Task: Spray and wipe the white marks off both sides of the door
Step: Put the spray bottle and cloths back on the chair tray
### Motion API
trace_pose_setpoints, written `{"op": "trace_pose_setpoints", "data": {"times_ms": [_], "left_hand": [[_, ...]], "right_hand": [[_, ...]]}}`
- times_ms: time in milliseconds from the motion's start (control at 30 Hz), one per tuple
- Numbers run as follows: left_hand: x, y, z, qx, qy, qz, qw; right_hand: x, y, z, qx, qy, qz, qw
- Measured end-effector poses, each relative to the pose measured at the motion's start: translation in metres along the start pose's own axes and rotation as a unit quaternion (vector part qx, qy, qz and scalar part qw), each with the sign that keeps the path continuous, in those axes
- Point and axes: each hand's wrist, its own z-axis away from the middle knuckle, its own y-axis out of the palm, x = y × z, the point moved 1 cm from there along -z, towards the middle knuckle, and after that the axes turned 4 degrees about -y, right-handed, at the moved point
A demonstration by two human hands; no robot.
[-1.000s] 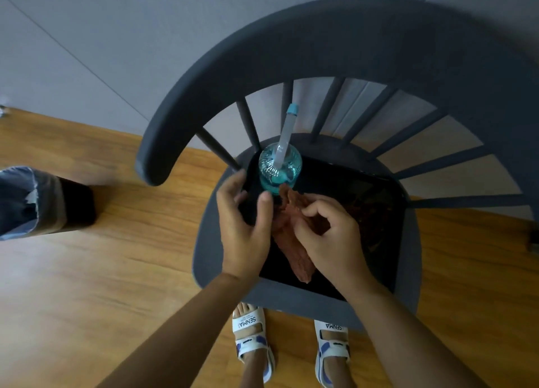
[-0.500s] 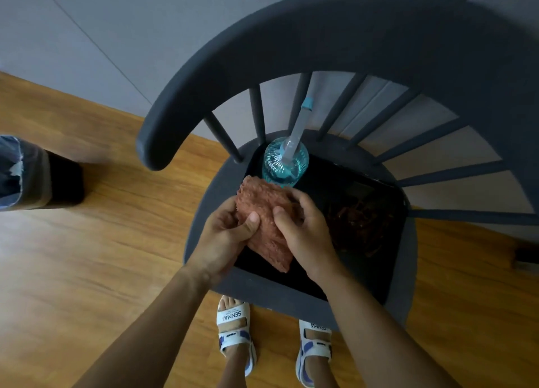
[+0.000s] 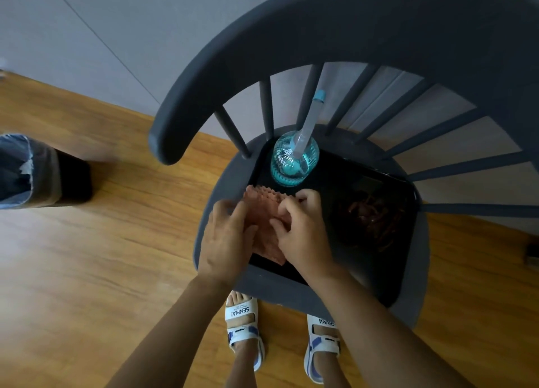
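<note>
A reddish-brown cloth [image 3: 266,212] is held between both hands above a black tray [image 3: 364,276] on a dark grey chair seat. My left hand [image 3: 227,241] grips the cloth's left side with its thumb across the fabric. My right hand [image 3: 303,233] pinches the right side with curled fingers. Just beyond the cloth a clear spray bottle [image 3: 293,160] with blue liquid and a long nozzle stands on the tray's far left corner. The door is out of view.
The grey chair [image 3: 335,37] has a curved backrest and spindles arching over the tray. Reddish-brown items [image 3: 370,212] lie on the tray's right side. Another person's leg and dark shoe [image 3: 43,171] stand at the left on the wooden floor. My sandalled feet [image 3: 280,329] are below the seat.
The cloth was lifted from the tray and spread between both hands; my left hand went from beside the bottle to gripping the cloth. The view shifted right.
</note>
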Motion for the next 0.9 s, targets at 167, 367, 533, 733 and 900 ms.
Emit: {"op": "trace_pose_setpoints", "data": {"times_ms": [167, 367, 533, 733, 900], "left_hand": [[0.011, 0.013, 0.005, -0.037, 0.165, -0.213, 0.962], [0.005, 0.013, 0.008, -0.044, 0.234, -0.227, 0.945], [-0.018, 0.016, 0.002, 0.062, 0.243, -0.253, 0.935], [-0.091, 0.027, 0.006, 0.083, 0.225, -0.145, 0.96], [-0.15, 0.063, -0.003, 0.181, 0.178, -0.057, 0.966]], "right_hand": [[-0.006, 0.006, 0.01, 0.06, -0.009, 0.122, 0.991], [0.013, -0.035, 0.022, 0.043, -0.059, 0.2, 0.977], [-0.009, -0.116, 0.041, -0.022, 0.021, 0.292, 0.956], [-0.07, -0.159, 0.044, 0.106, 0.123, 0.286, 0.944], [-0.099, -0.148, 0.041, 0.112, 0.058, 0.246, 0.961]]}}
